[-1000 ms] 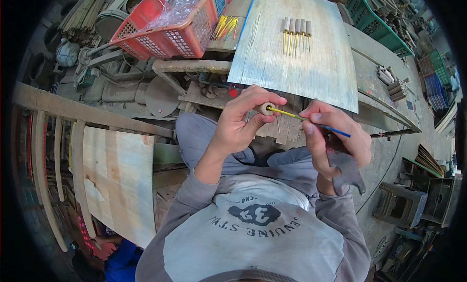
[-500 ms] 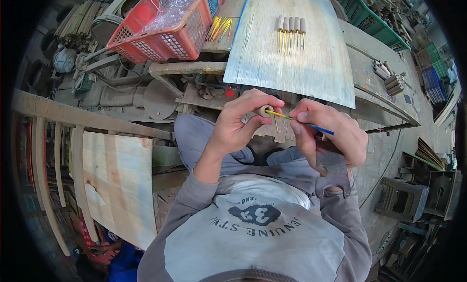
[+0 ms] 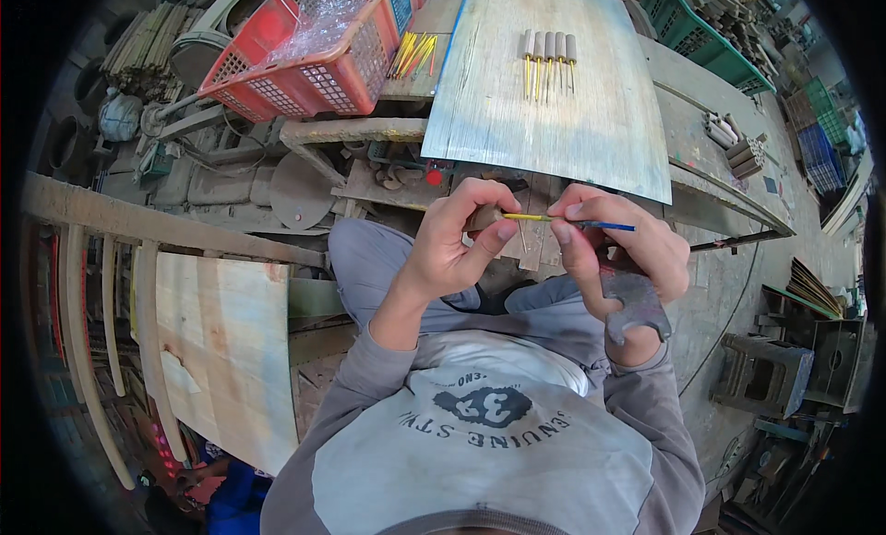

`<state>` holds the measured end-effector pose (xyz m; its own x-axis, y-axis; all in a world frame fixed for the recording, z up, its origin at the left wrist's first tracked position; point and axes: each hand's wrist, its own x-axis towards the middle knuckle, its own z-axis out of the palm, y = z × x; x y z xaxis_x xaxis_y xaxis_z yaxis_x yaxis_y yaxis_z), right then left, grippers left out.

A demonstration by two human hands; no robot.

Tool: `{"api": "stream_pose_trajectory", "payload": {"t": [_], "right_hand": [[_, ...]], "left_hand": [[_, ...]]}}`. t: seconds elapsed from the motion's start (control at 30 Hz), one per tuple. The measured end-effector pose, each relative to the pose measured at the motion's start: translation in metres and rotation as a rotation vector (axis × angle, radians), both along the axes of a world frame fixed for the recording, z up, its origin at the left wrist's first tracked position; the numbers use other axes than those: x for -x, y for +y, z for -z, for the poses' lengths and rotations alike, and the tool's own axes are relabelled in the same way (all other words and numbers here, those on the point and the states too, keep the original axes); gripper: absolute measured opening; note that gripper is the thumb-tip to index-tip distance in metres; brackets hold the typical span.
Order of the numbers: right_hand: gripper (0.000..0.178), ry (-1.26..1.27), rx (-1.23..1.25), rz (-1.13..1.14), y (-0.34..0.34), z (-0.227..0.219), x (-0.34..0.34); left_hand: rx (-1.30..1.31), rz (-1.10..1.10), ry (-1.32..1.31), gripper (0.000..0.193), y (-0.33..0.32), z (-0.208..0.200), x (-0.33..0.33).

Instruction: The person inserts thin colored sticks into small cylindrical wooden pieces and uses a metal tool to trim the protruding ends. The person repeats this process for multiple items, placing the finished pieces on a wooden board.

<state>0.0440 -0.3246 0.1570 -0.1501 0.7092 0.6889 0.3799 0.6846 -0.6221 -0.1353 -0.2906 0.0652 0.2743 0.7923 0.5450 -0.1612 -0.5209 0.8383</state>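
Over my lap, my left hand pinches a short brown-grey cylinder between thumb and fingers. Into or against its right end runs the tip of a thin yellow-and-blue rod; which, I cannot tell. My right hand is closed on that rod, whose blue end sticks out to the right. A dark flat metal tool with a notched, hooked end is also in my right hand, hanging below the palm. Several grey cylinders with thin yellow stems lie in a row on the pale board.
In front of me is the pale board. A red plastic crate holding clear wrap stands at the left, beside loose yellow sticks. Grey tubes lie at the right near a green crate. A grey stool stands at the right.
My left hand has turned the cylinder, so its open end no longer faces up toward me. My right hand has shifted slightly, levelling the rod, and the metal tool has swung a little.
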Motion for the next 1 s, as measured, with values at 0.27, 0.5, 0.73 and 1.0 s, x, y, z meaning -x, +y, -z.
{"api": "stream_pose_trajectory", "payload": {"t": [0.27,0.5,0.73,1.0], "right_hand": [[0.017,-0.004,-0.008,-0.003,0.002,0.006,0.001],[0.019,-0.008,0.001,-0.049,0.007,0.008,-0.001],[0.041,0.548,0.228,-0.168,0.011,0.034,-0.03],[0.032,0.296,1.274,-0.204,-0.006,0.095,-0.065]], "left_hand": [[-0.009,0.03,-0.014,0.015,0.0,0.008,0.002],[0.008,-0.017,-0.164,0.014,0.0,0.008,-0.003],[0.056,-0.052,-0.021,0.011,0.01,0.022,0.016],[0.138,-0.177,0.054,0.008,0.017,0.048,0.025]]}}
